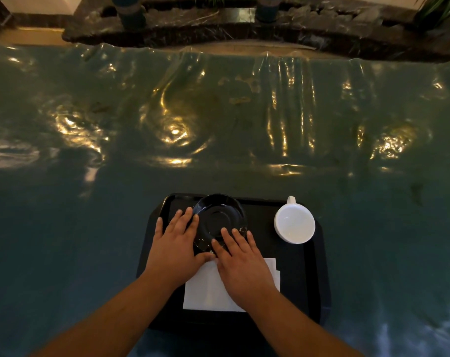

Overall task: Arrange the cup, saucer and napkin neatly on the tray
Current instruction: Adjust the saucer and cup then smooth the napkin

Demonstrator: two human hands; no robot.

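Observation:
A black tray (298, 274) lies on the table close to me. On its far left part sits a black saucer (218, 215). A white cup (294, 222) stands upright at the tray's far right, its handle pointing away. A folded white napkin (205, 292) lies on the near middle of the tray. My left hand (175, 248) lies flat, fingers spread, touching the saucer's left rim, thumb at the napkin's corner. My right hand (241, 264) rests flat over the napkin, its fingertips on the saucer's near rim.
The table (218, 124) is covered with a wrinkled shiny plastic sheet reflecting lights. Beyond its far edge runs a dark stone ledge (244, 29) with plants. The tray's near edge is close to the table's front edge.

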